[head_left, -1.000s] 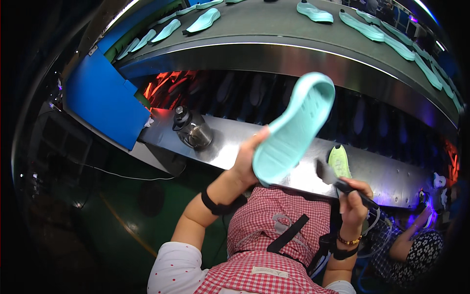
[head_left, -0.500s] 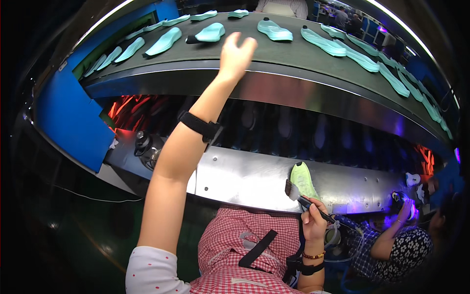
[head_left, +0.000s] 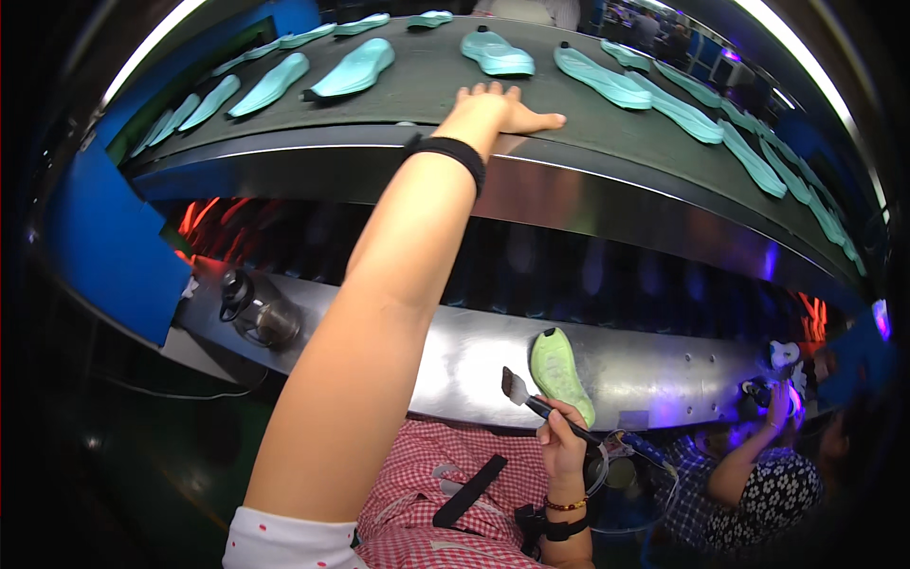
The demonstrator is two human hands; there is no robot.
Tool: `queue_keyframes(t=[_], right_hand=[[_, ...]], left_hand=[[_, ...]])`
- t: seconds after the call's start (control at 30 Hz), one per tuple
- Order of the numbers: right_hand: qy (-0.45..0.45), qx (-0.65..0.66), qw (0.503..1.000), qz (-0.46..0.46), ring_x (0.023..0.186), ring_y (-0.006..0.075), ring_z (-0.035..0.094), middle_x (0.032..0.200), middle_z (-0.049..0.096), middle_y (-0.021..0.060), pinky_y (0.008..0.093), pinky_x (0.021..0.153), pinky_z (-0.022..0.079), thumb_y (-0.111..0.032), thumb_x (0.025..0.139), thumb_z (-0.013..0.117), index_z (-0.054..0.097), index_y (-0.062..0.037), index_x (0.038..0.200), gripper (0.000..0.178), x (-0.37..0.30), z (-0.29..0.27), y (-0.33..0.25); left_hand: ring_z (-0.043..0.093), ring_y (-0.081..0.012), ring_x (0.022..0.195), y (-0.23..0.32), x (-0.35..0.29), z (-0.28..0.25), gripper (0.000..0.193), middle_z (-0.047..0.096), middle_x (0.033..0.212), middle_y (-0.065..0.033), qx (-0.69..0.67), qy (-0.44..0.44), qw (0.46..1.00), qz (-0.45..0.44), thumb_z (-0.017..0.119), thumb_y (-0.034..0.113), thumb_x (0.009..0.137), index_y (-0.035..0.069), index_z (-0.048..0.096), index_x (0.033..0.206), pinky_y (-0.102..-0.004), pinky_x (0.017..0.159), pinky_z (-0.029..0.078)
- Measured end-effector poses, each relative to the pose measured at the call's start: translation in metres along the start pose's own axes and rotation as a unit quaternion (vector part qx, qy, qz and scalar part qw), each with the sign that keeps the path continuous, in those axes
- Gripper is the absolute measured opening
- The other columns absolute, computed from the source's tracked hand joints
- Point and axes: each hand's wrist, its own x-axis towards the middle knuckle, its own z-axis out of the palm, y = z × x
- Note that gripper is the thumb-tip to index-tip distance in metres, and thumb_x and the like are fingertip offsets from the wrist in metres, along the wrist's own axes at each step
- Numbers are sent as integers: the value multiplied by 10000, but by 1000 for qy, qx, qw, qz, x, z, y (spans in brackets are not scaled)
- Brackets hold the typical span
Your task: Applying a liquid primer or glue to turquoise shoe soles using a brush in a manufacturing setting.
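My left hand (head_left: 495, 108) is stretched out over the dark conveyor belt (head_left: 422, 71), thumb out to the right and fingers spread. Just beyond its fingertips lies a mint-green shoe sole (head_left: 498, 54) with a black tip. The palm side is hidden, and no held thing shows. Low in the middle, my right hand (head_left: 565, 438) grips the black handle of a flat brush (head_left: 538, 406), its dark bristles pointing up and left. Behind that hand a yellow-green shoe sole (head_left: 557, 370) lies on the metal ledge (head_left: 474, 379).
More mint soles (head_left: 353, 70) line the belt on both sides. A dark-lidded jug (head_left: 261, 311) stands on the ledge at left. Beside my right hand is a small round container (head_left: 621, 472). A co-worker's arm (head_left: 749, 460) is at the lower right. Red-orange light glows beneath the belt.
My left hand has shifted right and lowered toward the belt near a mint sole. The brush in my right hand sits farther left in view. The view itself has shifted.
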Motion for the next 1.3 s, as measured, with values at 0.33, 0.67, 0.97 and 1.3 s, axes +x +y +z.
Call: queue_keyframes(t=[0.33, 0.67, 0.97, 1.3], right_hand=[[-7, 1, 999, 47, 555, 91, 481, 1001, 594, 175, 190, 513, 408, -44, 834, 527, 545, 42, 1011, 198, 4, -13, 2], [-26, -2, 998, 65, 547, 72, 480, 948, 608, 128, 165, 505, 397, -59, 843, 525, 548, 38, 1041, 221, 2, -11, 9], [-8, 7, 997, 81, 551, 85, 483, 983, 601, 160, 181, 497, 392, -44, 833, 525, 549, 37, 1023, 207, 3, -12, 12], [15, 21, 999, 43, 508, 106, 475, 997, 592, 192, 213, 499, 403, -26, 813, 530, 538, 40, 1008, 205, 2, -12, 7]], left_hand=[[484, -269, 1126, 16, 7, -26, 881, 510, 1204, -146, 84, 7, 996, -37, 407, 759, 654, 51, 539, 1160, -363, 919, 379], [451, -311, 1138, 5, 16, -2, 730, 447, 1251, -181, 29, 175, 983, -40, 367, 616, 772, 70, 431, 1252, -412, 925, 367], [293, -275, 1255, -3, 19, -2, 703, 274, 1383, -82, 144, 292, 945, -41, 503, 517, 744, 113, 349, 1300, -426, 985, 290], [444, -271, 1096, -1, 20, -4, 545, 477, 1154, -113, 71, 301, 950, -44, 541, 420, 758, 50, 496, 1155, -400, 878, 385]])
